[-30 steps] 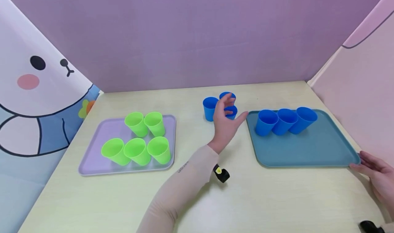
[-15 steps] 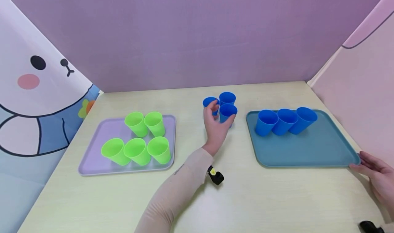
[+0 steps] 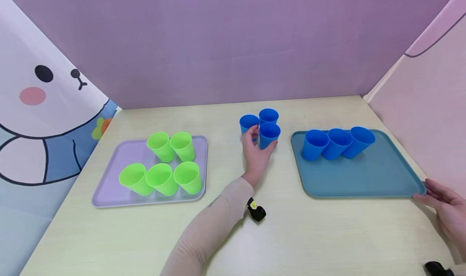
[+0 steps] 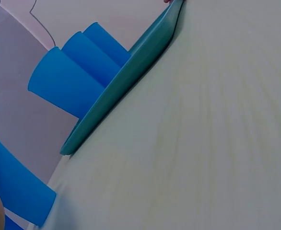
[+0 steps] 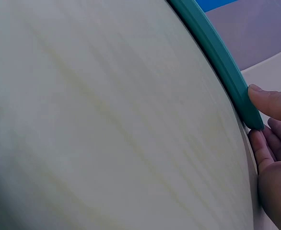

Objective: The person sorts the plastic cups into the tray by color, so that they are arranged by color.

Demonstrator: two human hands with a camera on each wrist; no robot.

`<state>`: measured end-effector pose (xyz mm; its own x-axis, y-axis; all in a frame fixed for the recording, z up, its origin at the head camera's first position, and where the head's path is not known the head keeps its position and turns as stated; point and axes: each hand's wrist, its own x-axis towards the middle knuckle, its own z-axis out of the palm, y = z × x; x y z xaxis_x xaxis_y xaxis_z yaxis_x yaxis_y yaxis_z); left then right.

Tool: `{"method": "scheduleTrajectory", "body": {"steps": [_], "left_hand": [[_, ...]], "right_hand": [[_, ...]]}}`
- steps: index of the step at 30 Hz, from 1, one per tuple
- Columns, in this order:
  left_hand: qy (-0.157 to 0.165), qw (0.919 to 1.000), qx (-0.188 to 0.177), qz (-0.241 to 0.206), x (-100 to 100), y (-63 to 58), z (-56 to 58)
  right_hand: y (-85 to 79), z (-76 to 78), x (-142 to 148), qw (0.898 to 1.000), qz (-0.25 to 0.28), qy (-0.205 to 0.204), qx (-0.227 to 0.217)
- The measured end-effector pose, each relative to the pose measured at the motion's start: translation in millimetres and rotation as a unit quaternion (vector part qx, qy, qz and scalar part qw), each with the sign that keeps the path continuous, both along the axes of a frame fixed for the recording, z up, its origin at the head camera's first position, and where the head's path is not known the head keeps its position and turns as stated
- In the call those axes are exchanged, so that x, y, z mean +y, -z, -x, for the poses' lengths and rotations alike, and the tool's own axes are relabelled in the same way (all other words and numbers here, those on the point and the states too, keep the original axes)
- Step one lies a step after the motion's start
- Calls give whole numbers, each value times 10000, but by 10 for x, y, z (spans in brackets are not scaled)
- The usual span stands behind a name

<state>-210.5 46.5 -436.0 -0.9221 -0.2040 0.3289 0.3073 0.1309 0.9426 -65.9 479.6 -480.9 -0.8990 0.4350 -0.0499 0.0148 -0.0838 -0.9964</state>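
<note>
In the head view my left hand [image 3: 256, 158] grips the front blue cup [image 3: 269, 133] of a group of three, thumb on its right side and fingers at its left. The left wrist view shows that cup [image 4: 20, 179] at the lower left, its base close to the tabletop. Right behind it stand two more blue cups, one at the left [image 3: 248, 121] and one at the back [image 3: 268, 114]. My right hand [image 3: 447, 207] pinches the near right corner of the teal tray [image 3: 364, 183], thumb [image 5: 272, 103] on the rim and fingers below the edge.
Three blue cups [image 3: 339, 144] stand in a row along the teal tray's back left. At the left, a lilac tray [image 3: 109, 191] bears several green cups [image 3: 162, 179] in two rows. A purple cloth wall [image 3: 233, 45] rises behind the table [image 3: 291, 235].
My left hand has come from beside the teal tray, left and down to the front blue cup, its fingers now around it. My right hand has stayed at the tray's corner.
</note>
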Motion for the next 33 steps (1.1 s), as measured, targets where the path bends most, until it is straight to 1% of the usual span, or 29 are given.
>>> {"method": "scheduleTrajectory", "body": {"steps": [4,9,13,16,21,23,28,33], "left_hand": [[12,9999,-141,-26,45,10,1],[-6,9996,-287,-58,83,3,4],[13,9995,-297,-64,110,4,6],[64,9995,-293,-77,130,10,9],[109,9985,-531,-66,166,10,11],[118,9979,-640,-40,183,13,16],[115,9966,-818,18,223,33,46],[92,9955,-934,105,247,55,76]], "right_hand": [[-5,-5,1,9999,80,-65,65],[12,-8,10,9999,-105,-51,-25],[25,-13,17,9998,-177,-96,-45],[17,-21,11,9999,-67,-141,32],[25,-33,14,9997,-55,-224,105],[21,-38,10,9994,-11,-283,200],[-35,-55,-44,9986,123,-381,359],[-31,-53,-43,9984,146,-359,418]]}}
